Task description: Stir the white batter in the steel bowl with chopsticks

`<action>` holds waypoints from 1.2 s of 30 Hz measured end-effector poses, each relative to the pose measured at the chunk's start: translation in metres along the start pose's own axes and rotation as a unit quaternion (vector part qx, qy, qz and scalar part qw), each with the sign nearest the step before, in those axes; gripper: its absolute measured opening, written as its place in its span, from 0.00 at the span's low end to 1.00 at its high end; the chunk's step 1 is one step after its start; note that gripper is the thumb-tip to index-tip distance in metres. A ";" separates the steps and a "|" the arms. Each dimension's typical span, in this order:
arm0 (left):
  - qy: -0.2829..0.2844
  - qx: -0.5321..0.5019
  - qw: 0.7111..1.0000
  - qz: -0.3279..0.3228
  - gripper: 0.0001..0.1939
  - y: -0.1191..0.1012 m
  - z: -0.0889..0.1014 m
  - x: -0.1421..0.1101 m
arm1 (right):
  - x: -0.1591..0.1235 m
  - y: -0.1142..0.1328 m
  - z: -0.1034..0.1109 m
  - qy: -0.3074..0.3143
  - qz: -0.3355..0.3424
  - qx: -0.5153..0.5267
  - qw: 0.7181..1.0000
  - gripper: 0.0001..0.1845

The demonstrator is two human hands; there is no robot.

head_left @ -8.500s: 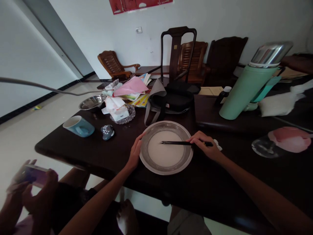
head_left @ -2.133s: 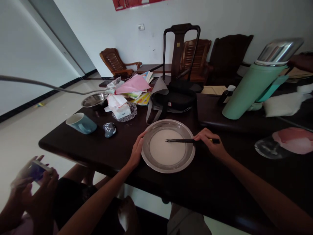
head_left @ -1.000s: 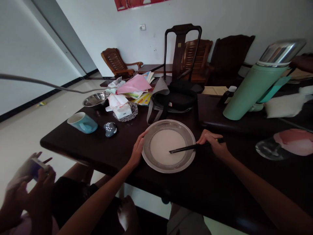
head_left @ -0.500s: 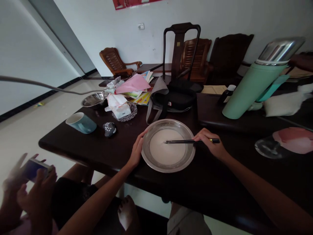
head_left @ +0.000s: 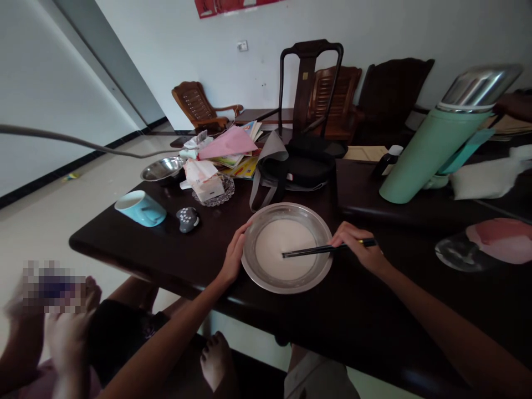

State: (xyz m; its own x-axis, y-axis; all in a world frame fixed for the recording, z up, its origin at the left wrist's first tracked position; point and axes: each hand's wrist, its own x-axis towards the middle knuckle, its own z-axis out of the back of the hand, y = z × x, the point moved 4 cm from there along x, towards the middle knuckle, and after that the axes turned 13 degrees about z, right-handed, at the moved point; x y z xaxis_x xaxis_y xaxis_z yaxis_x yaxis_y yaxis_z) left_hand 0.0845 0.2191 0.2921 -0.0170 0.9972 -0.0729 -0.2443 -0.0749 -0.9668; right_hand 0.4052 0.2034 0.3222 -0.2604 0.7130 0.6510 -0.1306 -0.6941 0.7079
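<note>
Appearing at the near left, another person's hands (head_left: pixel 68 338) are partly masked by pixelation; what they hold cannot be made out. Rightward on the dark, glossy table (head_left: pixel 199 249) stand a pale-blue mug (head_left: pixel 141 208), a shiny metal bowl (head_left: pixel 163 170) farther back, and a white-dotted grey object (head_left: pixel 188 219) of uncertain material. Print on the far booklets (head_left: pixel 239 166) is illegible. The left hand (head_left: pixel 234 257) lies against the metal basin (head_left: pixel 286 289), fingers slightly bent at its left rim; whether it clasps beneath cannot be told. The round basin, between both hands near the table's edge, contains whitish liquid (head_left: pixel 272 241), hiding its floor. Black chopsticks (head_left: pixel 310 251) slant to the surface, gripped in the right hand (head_left: pixel 359 246), fingers curled around them. Farther right, a dark bottle (head_left: pixel 385 162), too dim to read, stands beside a tall green flask (head_left: pixel 436 149); a white bag (head_left: pixel 484 180) is cut off at the right edge.
</note>
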 end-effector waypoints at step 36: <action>-0.007 0.009 1.000 -0.006 0.27 -0.001 0.001 0.000 | -0.001 -0.003 0.008 -0.075 -0.023 -0.005 0.997 0.20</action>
State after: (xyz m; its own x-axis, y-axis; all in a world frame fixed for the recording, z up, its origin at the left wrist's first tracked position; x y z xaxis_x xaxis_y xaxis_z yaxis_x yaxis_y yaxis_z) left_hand 0.0840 0.2191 0.2932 -0.0273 0.9980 -0.0575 -0.2628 -0.0626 -0.9628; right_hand 0.4133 0.2056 0.3223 -0.1085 0.7501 0.6523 -0.1480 -0.6611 0.7356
